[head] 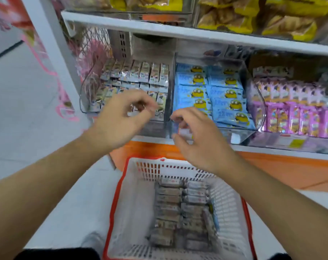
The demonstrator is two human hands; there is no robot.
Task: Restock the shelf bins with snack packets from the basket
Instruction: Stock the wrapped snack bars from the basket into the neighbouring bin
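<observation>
White-walled, red-rimmed basket [230,201] at lower centre holds rows of snack packets [178,209]. Left hand [120,121] hovers with fingers loosely curled, its grip empty, before the left bin [88,85]. Right hand [198,139] pinches a small packet [185,132].

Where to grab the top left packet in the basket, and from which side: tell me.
Pinch that packet across its narrow width at mid-length, coming straight down from above. It lies flat, its long side across the basket, packed against neighbours, so only its top face is free.
</observation>
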